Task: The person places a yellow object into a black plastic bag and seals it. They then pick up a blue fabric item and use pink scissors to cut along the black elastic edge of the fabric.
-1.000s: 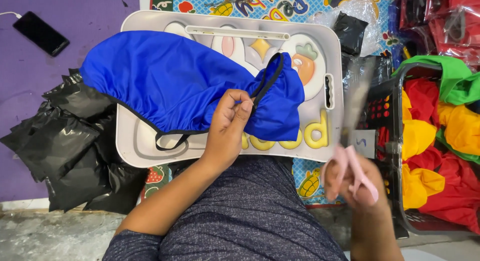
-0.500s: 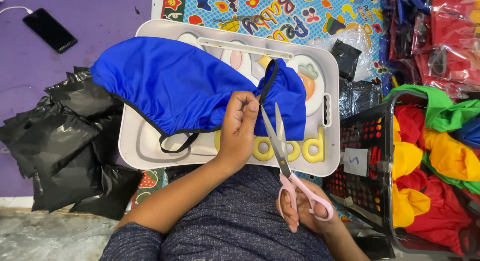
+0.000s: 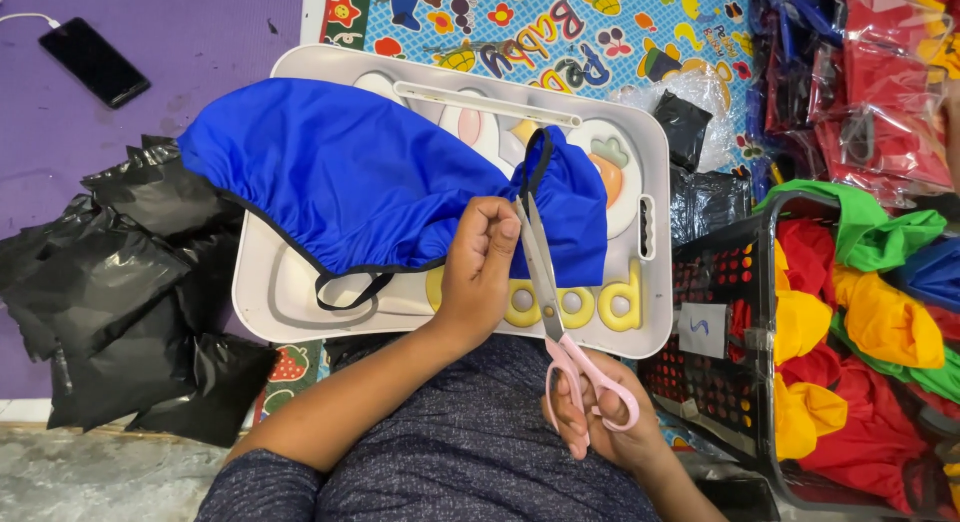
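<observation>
Blue stretchy fabric cover [image 3: 350, 182] lies centre frame on white plastic tray [image 3: 300, 317], left hand [image 3: 485, 252] pinching black trim. Pink-handled scissors [image 3: 560, 322], gripped by right hand [image 3: 600, 417], now moved up, blades at trim.

- The left hand [image 3: 485, 262] is bare: no glove, ring or watch shows on it.
- The left forearm is bare from the wrist down toward 7 o'clock, where a short sleeve [image 3: 255, 487] begins near the elbow.
- That sleeve is a dark heathered blue-grey knit with a fine speckled weave.
- The same fabric covers the lap or torso [image 3: 480, 442] at 6 o'clock, with soft folds and no print or logo visible.
- The right hand [image 3: 600, 417] is also bare, with no jewellery to be seen.
- The right wrist runs out of view toward 5 o'clock; no sleeve shows there.
</observation>
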